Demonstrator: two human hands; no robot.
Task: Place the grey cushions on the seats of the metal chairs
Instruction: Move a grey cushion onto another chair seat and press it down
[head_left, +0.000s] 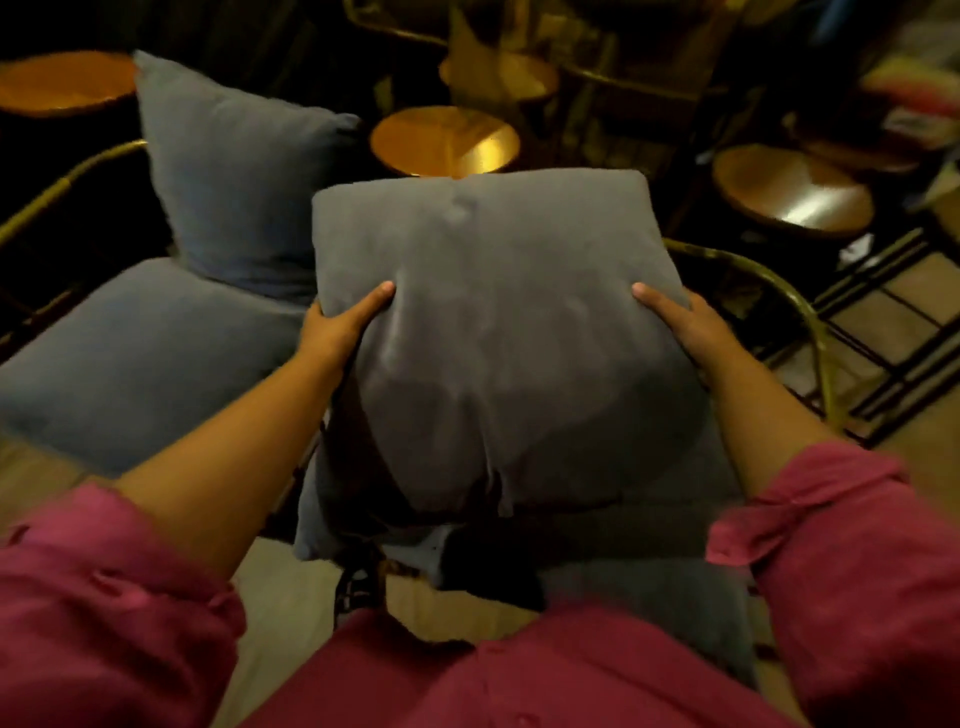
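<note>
I hold a grey cushion up in front of me, one hand on each side. My left hand grips its left edge and my right hand its right edge, thumbs on top. Below it a metal chair with a curved brass-coloured frame carries another grey cushion on its seat. To the left, a second metal chair has a grey seat cushion and an upright grey back cushion.
Round wooden stools stand behind: one at centre, one at right, one at far left. A dark wire rack lies on the floor at right. Pale floor shows near my feet.
</note>
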